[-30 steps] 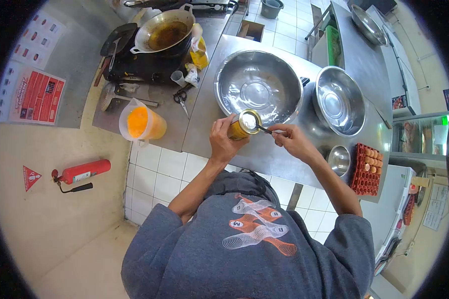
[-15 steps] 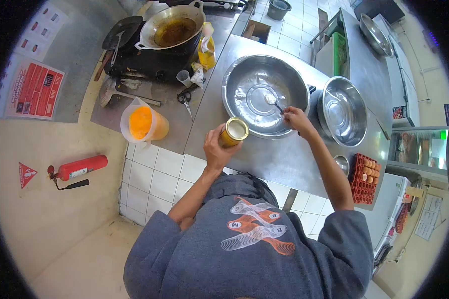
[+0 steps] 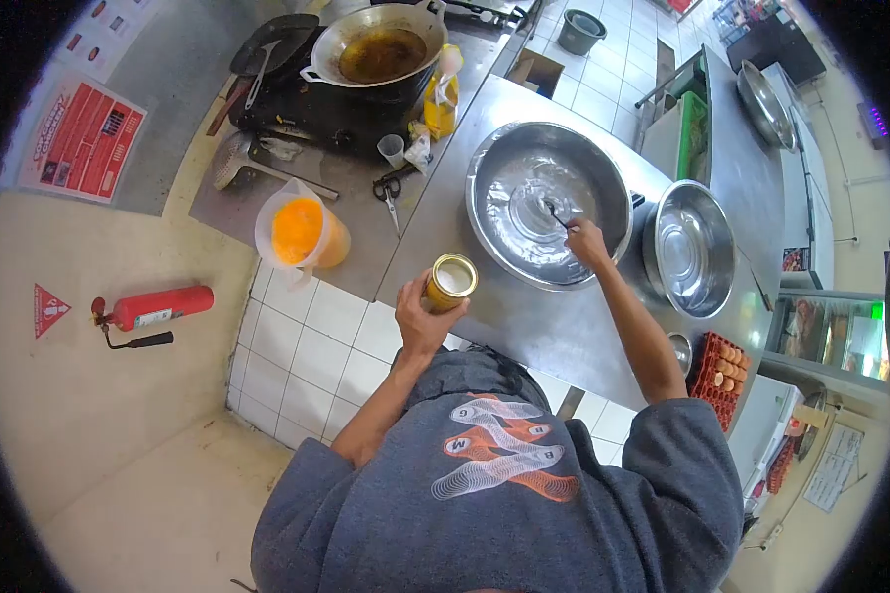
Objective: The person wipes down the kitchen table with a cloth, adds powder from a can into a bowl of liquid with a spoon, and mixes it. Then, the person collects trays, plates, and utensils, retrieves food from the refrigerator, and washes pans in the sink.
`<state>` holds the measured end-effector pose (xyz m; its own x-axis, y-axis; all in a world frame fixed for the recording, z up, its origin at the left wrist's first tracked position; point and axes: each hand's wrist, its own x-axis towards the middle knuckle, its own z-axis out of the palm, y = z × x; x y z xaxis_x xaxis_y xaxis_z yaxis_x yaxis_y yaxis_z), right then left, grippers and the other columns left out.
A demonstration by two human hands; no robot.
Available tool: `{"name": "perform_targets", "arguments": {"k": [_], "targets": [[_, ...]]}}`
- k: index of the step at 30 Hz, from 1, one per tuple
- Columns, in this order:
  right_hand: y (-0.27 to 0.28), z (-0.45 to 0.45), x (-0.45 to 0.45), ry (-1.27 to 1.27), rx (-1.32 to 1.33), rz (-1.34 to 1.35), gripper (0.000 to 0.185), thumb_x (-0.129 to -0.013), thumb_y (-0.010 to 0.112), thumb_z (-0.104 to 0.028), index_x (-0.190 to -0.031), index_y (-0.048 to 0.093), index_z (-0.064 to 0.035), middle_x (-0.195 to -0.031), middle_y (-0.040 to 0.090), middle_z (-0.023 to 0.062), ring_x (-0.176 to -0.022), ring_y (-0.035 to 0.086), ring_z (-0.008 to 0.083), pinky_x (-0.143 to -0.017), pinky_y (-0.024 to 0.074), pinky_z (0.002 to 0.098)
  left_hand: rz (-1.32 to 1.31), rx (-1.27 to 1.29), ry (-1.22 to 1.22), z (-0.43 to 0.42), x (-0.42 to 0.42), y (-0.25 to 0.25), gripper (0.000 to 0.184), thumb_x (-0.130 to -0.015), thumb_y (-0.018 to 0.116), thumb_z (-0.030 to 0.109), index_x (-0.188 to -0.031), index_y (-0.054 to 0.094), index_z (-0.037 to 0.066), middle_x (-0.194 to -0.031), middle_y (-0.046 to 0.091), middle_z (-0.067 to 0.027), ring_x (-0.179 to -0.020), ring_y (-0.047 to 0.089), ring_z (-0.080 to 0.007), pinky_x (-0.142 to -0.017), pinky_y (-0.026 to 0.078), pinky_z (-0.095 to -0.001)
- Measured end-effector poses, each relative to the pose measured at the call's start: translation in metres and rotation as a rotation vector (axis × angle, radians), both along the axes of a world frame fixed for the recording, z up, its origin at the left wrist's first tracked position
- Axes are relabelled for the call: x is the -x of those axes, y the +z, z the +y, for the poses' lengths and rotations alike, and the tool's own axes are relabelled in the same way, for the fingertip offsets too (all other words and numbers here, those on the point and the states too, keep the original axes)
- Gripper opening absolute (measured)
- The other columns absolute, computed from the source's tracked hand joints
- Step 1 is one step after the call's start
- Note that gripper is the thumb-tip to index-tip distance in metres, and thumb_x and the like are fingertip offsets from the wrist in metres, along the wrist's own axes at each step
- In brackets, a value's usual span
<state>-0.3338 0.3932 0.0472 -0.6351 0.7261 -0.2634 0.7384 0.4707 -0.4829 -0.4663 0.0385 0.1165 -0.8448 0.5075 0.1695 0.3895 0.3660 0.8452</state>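
My left hand (image 3: 420, 318) is wrapped round an upright gold tin (image 3: 439, 295), open at the top with something white inside. It is held in front of the steel table's near edge. In my right hand (image 3: 587, 244) is a small spoon with a dark handle (image 3: 557, 214), pinched by the handle. Its head points down into the large steel bowl (image 3: 478, 208), low over the middle; what the spoon carries now is too small to tell. The bowl's inside is shiny, and I cannot tell whether it holds clear liquid.
A second steel bowl (image 3: 661, 252) stands to the right, with an egg tray (image 3: 712, 381) nearer me. On the left are a jug of orange liquid (image 3: 334, 243), scissors (image 3: 393, 203), a skimmer (image 3: 232, 158) and an oily wok (image 3: 323, 59) on the stove.
The spoon held white powder above the bowl; now its head is tipped lower and no heap shows. The tin stays in my left hand. The whole view has shifted slightly.
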Motion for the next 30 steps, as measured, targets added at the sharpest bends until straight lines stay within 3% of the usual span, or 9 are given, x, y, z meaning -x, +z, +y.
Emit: {"name": "perform_targets", "arguments": {"k": [3, 6, 9, 15, 18, 22, 24, 27, 30], "targets": [[0.003, -0.006, 0.002, -0.075, 0.158, -0.021, 0.027, -0.082, 0.060, -0.013, -0.105, 0.068, -0.0029, -0.092, 0.069, 0.0216, -0.090, 0.067, 0.0323, -0.081, 0.0504, 0.0383, -0.014, -0.008, 0.015, 0.000, 0.000, 0.000, 0.066, -0.058, 0.087, 0.024, -0.114, 0.059, 0.002, -0.099, 0.062, -0.0130, -0.094, 0.059, -0.0304, -0.084, 0.047, -0.0418], [0.000, -0.013, -0.001, -0.033, -0.025, 0.031, 0.026, -0.082, 0.060, -0.014, -0.104, 0.069, -0.0036, -0.090, 0.069, 0.0206, -0.088, 0.068, 0.0309, -0.079, 0.0507, 0.0378, -0.008, 0.005, 0.007, -0.001, 0.000, 0.003, 0.066, -0.058, 0.087, 0.023, -0.113, 0.059, 0.002, -0.099, 0.062, -0.0134, -0.094, 0.059, -0.0297, -0.084, 0.048, -0.0415], [-0.007, -0.013, -0.003, -0.084, 0.027, 0.052, 0.023, -0.080, 0.061, -0.013, -0.099, 0.070, -0.0049, -0.089, 0.068, 0.0229, -0.089, 0.066, 0.0374, -0.082, 0.0505, 0.0415, -0.016, -0.020, 0.008, 0.000, -0.003, 0.002, 0.065, -0.059, 0.087, 0.024, -0.113, 0.059, 0.002, -0.098, 0.062, -0.0134, -0.093, 0.060, -0.0297, -0.084, 0.048, -0.0414], [-0.023, -0.012, -0.003, -0.190, 0.044, 0.090, 0.022, -0.079, 0.061, -0.014, -0.097, 0.071, -0.0060, -0.090, 0.067, 0.0238, -0.089, 0.065, 0.0394, -0.081, 0.0505, 0.0433, -0.011, -0.027, 0.014, -0.001, -0.005, 0.004, 0.064, -0.059, 0.087, 0.025, -0.112, 0.059, 0.003, -0.096, 0.062, -0.0131, -0.092, 0.060, -0.0296, -0.082, 0.049, -0.0406], [-0.033, -0.010, 0.000, -0.118, -0.094, 0.074, 0.023, -0.084, 0.060, -0.015, -0.102, 0.070, -0.0047, -0.077, 0.070, 0.0148, -0.077, 0.069, 0.0298, -0.075, 0.0519, 0.0376, -0.013, -0.018, 0.033, -0.003, -0.006, 0.003, 0.064, -0.059, 0.087, 0.025, -0.112, 0.059, 0.003, -0.095, 0.061, -0.0128, -0.091, 0.060, -0.0294, -0.082, 0.049, -0.0405], [-0.034, -0.011, -0.004, 0.161, -0.149, 0.076, 0.020, -0.081, 0.061, -0.014, -0.095, 0.072, -0.0061, -0.078, 0.069, 0.0169, -0.077, 0.068, 0.0346, -0.074, 0.0524, 0.0412, -0.016, -0.043, 0.041, -0.004, -0.006, 0.001, 0.064, -0.059, 0.087, 0.024, -0.112, 0.059, 0.003, -0.095, 0.061, -0.0129, -0.091, 0.060, -0.0296, -0.081, 0.049, -0.0409], [-0.007, -0.022, -0.009, 0.251, -0.186, 0.018, 0.018, -0.078, 0.061, -0.012, -0.090, 0.073, -0.0066, -0.078, 0.068, 0.0178, -0.078, 0.067, 0.0368, -0.074, 0.0526, 0.0437, -0.015, -0.043, 0.053, -0.005, -0.006, -0.001, 0.064, -0.059, 0.087, 0.024, -0.112, 0.059, 0.003, -0.096, 0.061, -0.0131, -0.092, 0.060, -0.0297, -0.081, 0.048, -0.0410], [0.017, -0.021, -0.019, 0.256, -0.159, -0.221, 0.017, -0.077, 0.058, -0.009, -0.084, 0.072, -0.0029, -0.086, 0.066, 0.0265, -0.084, 0.065, 0.0424, -0.076, 0.0527, 0.0475, -0.003, -0.034, 0.071, -0.007, -0.006, -0.005, 0.064, -0.059, 0.087, 0.024, -0.112, 0.059, 0.003, -0.096, 0.061, -0.0130, -0.092, 0.059, -0.0301, -0.082, 0.048, -0.0413], [0.013, -0.001, -0.034, 0.203, -0.338, -0.279, 0.015, -0.073, 0.058, -0.007, -0.080, 0.071, -0.0051, -0.078, 0.066, 0.0235, -0.078, 0.066, 0.0405, -0.072, 0.0536, 0.0479, -0.014, -0.060, 0.065, -0.009, -0.004, -0.010, 0.064, -0.059, 0.087, 0.024, -0.112, 0.059, 0.003, -0.096, 0.060, -0.0126, -0.091, 0.059, -0.0303, -0.082, 0.047, -0.0412]]}}
